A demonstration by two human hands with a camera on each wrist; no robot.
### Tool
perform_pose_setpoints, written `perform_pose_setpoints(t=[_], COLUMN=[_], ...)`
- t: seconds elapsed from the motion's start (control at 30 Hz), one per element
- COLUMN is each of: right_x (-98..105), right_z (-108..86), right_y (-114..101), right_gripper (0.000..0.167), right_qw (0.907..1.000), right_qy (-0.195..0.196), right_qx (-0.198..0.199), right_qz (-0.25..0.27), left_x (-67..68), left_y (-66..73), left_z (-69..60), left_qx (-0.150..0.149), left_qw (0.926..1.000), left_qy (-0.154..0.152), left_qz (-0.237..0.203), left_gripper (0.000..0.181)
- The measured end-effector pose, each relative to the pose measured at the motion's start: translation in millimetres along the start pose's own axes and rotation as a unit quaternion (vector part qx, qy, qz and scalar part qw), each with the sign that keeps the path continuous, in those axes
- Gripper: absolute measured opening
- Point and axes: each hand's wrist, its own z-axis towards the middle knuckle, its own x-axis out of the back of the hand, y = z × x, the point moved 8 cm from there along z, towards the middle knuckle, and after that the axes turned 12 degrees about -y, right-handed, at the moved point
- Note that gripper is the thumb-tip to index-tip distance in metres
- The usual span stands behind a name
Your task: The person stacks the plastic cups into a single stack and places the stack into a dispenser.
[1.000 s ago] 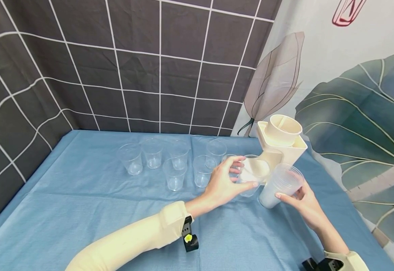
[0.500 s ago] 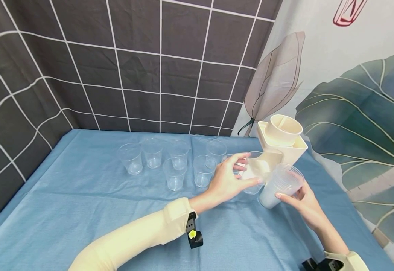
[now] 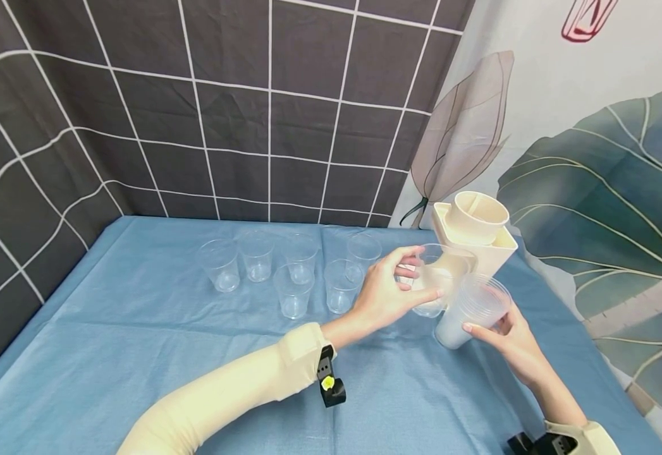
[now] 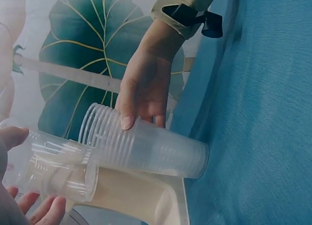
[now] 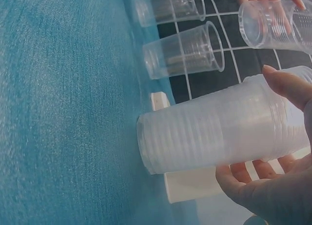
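My left hand [image 3: 384, 289] holds one clear plastic cup [image 4: 58, 169] between thumb and fingers. This cup is raised off the table; in the right wrist view its base [image 5: 251, 28] hangs higher than the standing cups. Beside it, my right hand [image 3: 509, 344] grips a stack of nested clear plastic cups [image 5: 209, 130], thumb on one side and fingers round the other. The stack leans, and its bottom appears to touch the cloth. In the left wrist view, the held cup's bottom is close to the stack's rims [image 4: 95, 127]; contact is unclear.
Several single clear cups [image 3: 294, 297] stand upright on the blue cloth [image 3: 137, 354], left of my hands; one is partly behind my left hand. A cream-coloured plastic holder [image 3: 475, 243] with a round top opening stands behind the stack. A dark gridded curtain [image 3: 228, 114] hangs behind.
My left hand has lifted the single cup up and slightly right, away from the cloth. My right hand and the stack have stayed in place.
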Motion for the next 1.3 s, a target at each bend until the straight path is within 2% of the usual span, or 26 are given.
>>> perform_pose_setpoints(t=[0.27, 0.63, 1.3], right_x=[-0.2, -1.1, 1.6], right_z=[0.4, 0.7, 2.0], right_y=[-1.7, -1.6, -1.8], right_gripper=[0.069, 0.069, 0.069], right_qw=[0.9999, 0.9997, 0.9998], right_qy=[-0.004, -0.01, -0.013], right_qx=[0.01, 0.013, 0.01], right_qz=[0.006, 0.018, 0.011], left_x=[0.0, -1.8, -6.2], left_y=[2.0, 8.4, 21.5], left_z=[3.3, 5.8, 14.2], left_qx=[-0.006, -0.002, -0.024], left_qw=[0.9998, 0.9999, 0.9997], left_qy=[0.007, 0.001, 0.002], left_qz=[-0.018, -0.015, 0.001], left_gripper=[0.063, 0.063, 0.065])
